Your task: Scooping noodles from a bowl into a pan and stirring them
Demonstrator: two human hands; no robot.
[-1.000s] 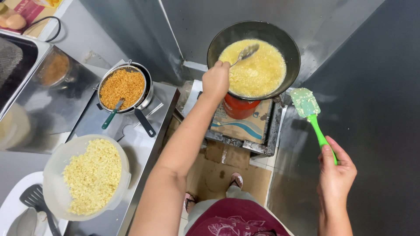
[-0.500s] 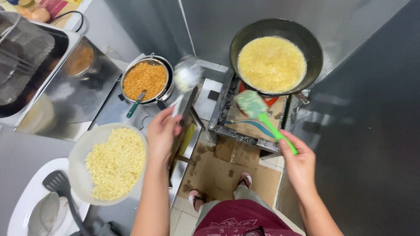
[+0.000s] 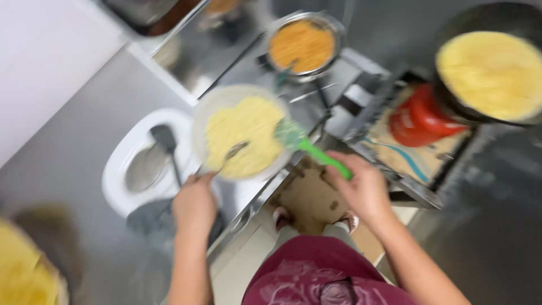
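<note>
Green spatula (image 3: 316,153) gripped in your right hand (image 3: 364,189), metal spoon (image 3: 228,155) in your left hand (image 3: 195,203); both tips meet over the bowl (image 3: 226,99) of pale yellow mix just beyond.

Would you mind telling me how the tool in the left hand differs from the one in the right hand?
The spoon in the left hand is thin grey metal, while the spatula in the right hand has a bright green handle and a broad, pale green blade. The spoon's tip lies on the yellow food; the spatula's blade sits at the right rim of the bowl. Both point into that same bowl.
</note>
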